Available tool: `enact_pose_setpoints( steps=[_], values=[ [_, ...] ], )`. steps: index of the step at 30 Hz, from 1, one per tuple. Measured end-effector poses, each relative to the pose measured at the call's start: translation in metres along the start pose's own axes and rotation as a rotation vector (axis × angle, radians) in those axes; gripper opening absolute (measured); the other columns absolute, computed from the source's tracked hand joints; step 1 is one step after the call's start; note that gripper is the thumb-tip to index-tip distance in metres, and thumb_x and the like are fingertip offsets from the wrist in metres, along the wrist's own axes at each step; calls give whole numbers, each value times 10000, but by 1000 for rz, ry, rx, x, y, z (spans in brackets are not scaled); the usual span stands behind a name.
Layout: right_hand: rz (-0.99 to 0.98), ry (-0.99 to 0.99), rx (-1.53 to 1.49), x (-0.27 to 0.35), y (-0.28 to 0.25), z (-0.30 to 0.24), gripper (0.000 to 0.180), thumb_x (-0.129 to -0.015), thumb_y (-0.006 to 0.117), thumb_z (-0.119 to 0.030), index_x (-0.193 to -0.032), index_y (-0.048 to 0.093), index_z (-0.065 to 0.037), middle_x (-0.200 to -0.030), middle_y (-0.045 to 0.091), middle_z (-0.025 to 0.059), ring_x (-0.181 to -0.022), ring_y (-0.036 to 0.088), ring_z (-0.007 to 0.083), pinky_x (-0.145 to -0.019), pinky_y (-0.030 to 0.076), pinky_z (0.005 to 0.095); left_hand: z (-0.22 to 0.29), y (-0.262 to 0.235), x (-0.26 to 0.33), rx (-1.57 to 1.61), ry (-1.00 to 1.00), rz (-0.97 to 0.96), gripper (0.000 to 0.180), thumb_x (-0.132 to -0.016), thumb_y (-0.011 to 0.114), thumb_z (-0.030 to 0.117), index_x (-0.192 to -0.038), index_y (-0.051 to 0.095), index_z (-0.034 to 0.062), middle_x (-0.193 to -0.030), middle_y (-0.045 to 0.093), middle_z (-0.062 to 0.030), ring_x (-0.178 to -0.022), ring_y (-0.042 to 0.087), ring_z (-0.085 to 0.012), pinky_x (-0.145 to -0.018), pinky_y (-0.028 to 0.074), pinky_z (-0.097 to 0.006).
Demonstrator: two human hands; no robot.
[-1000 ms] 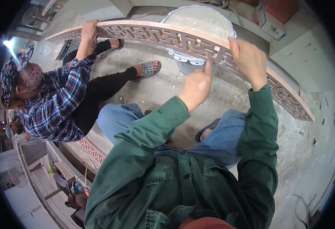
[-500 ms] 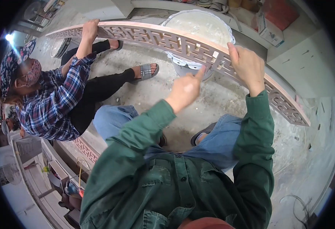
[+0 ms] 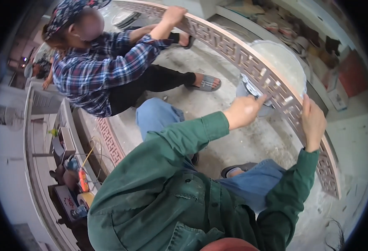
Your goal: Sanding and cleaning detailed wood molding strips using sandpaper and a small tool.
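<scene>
A long pale wooden fretwork panel (image 3: 234, 47) slants from the upper left down to the right, its lattice facing me. It passes across a large round bucket (image 3: 285, 60) with a whitish top. Near its right end, my right hand (image 3: 313, 124) grips the panel's upper edge, thumb on top. My left hand (image 3: 244, 112) reaches to the lattice with the index finger extended against it. Its other fingers are curled, and whatever they may hold is hidden. Farther left, a co-worker's hand (image 3: 174, 16) clasps the same upper edge.
The co-worker in a plaid shirt (image 3: 96, 77) sits to my left, legs stretched towards the panel. Another fretwork strip (image 3: 110, 140) lies beside a bench with an orange-red tool (image 3: 83, 180). Cluttered shelving (image 3: 276, 25) and a red bag (image 3: 354, 73) stand at the upper right.
The whole view has swung, putting the co-worker and panel farther right and the panel at a steeper slant. My right hand still grips the panel; my left finger stays at the lattice.
</scene>
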State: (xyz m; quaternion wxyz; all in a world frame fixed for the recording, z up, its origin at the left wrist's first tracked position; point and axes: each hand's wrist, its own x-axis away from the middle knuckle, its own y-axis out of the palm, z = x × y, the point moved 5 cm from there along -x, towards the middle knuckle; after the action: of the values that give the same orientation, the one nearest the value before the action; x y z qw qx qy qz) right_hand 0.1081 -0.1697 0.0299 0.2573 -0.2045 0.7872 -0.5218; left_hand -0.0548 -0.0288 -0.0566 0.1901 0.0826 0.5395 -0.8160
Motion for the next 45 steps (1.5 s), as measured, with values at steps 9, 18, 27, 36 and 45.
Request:
enact_pose_setpoints(
  steps=[9,18,27,36,45],
  values=[
    [-18,-29,42,-4,3,-6,504,-987,363,-490,-986,680,-99,-814,656,183,-842,622,399,-711,481,448,30,33,14,15,-65,91,664,-722,571,31,-1377,460,43,-697,571,-168,-582,596,-340,-502,487,-438],
    [79,-81,34,0,1,-15,480,-979,420,-444,-798,659,-70,-694,639,151,-740,618,382,-644,461,455,30,34,18,2,-44,57,643,-761,530,8,-1382,383,-79,-703,585,-188,-585,615,-339,-488,490,-440],
    [8,-67,98,0,-1,-13,494,-993,375,-452,-898,667,-65,-803,656,191,-822,620,410,-687,475,466,-4,-6,12,-8,-71,55,682,-742,526,-8,-1409,419,92,-685,581,-165,-575,598,-339,-502,490,-446],
    [72,-101,13,1,-2,-13,498,-992,387,-433,-793,640,-53,-697,629,174,-742,611,404,-640,453,471,-6,-4,11,43,-65,8,679,-736,551,28,-1400,411,12,-714,591,-185,-602,601,-349,-536,498,-451],
    [-5,-52,51,-1,1,-5,505,-997,359,-461,-1002,683,-74,-836,665,194,-849,636,390,-725,484,446,21,23,16,88,-42,37,646,-710,570,32,-1349,475,33,-676,588,-182,-586,607,-355,-519,486,-473]
  ],
)
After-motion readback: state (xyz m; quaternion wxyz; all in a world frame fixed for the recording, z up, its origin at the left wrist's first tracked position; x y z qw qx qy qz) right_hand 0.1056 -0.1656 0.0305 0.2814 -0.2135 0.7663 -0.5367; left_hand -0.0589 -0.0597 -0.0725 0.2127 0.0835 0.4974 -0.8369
